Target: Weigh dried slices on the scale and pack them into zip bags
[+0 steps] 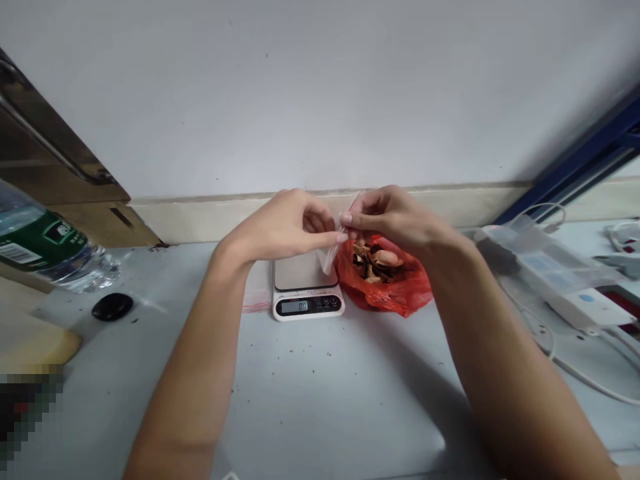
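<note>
A small clear plastic bag (329,259) hangs between my two hands, above the right side of a white digital scale (309,310). My left hand (287,223) pinches its edge between thumb and fingers. From the other side, my right hand (387,217) grips the bag near its top. The scale's display shows zeros, and its plate is partly hidden by my left hand. Beside the scale, under my right hand, sits an open red plastic bag (395,297) holding dried brown and tan pieces (377,262).
Clear plastic bags (257,287) lie left of the scale. Further left are a black oval object (113,307) and a tilted water bottle (45,237). A translucent box (550,257), a white device (590,310) and cables occupy the right. A wall (320,93) rises behind the table.
</note>
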Available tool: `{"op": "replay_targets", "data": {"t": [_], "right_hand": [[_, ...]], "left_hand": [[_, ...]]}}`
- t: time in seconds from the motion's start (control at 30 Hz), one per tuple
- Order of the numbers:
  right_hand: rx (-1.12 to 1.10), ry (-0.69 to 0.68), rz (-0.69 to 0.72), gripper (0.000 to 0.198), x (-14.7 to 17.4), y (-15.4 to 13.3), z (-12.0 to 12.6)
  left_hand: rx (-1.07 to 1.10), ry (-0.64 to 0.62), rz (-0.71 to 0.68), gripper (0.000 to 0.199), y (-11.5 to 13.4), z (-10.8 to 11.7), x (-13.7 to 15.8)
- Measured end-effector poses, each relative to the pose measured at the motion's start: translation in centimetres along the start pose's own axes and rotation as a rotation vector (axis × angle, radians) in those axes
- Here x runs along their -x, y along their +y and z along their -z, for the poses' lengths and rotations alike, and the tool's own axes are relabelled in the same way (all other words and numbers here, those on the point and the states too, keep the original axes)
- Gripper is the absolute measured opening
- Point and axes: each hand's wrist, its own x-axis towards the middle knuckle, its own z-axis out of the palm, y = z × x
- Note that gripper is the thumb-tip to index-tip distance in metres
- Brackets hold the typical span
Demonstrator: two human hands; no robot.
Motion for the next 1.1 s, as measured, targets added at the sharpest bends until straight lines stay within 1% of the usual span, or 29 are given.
{"op": "replay_targets", "data": {"t": [0.1,0.2,0.3,0.47,0.8,0.93,1.1], "right_hand": [[-0.027,-0.020,-0.008,0.047,-0.2,0.3,0.0],[-0.014,-0.034,0.007,0.045,-0.2,0.4,0.0],[-0.014,-0.052,0.020,0.045,-0.2,0.4,-0.2],[0.000,-0.043,0.022,0.046,-0.2,0.3,-0.3],[0.007,-0.040,0.033,0.049,-0.1,0.1,-0.4],[0.012,-0.038,0.049,0.052,-0.1,-0.1,-0.5],[0.020,-0.022,0.050,0.053,0.0,0.0,-0.5]], "left_hand": [[0.075,-0.055,-0.028,0.018,-0.4,0.3,-0.1],[0.122,-0.093,-0.030,0.021,-0.7,0.4,0.0],[0.126,-0.114,-0.018,0.022,-0.7,0.5,0.1],[0.104,-0.142,-0.027,0.022,-0.8,0.7,0.2],[0.109,-0.147,-0.039,0.023,-1.4,0.6,0.1],[0.147,-0.165,-0.049,0.020,-1.5,0.6,0.1],[0.180,-0.148,-0.064,0.019,-1.3,0.6,0.1]]}}
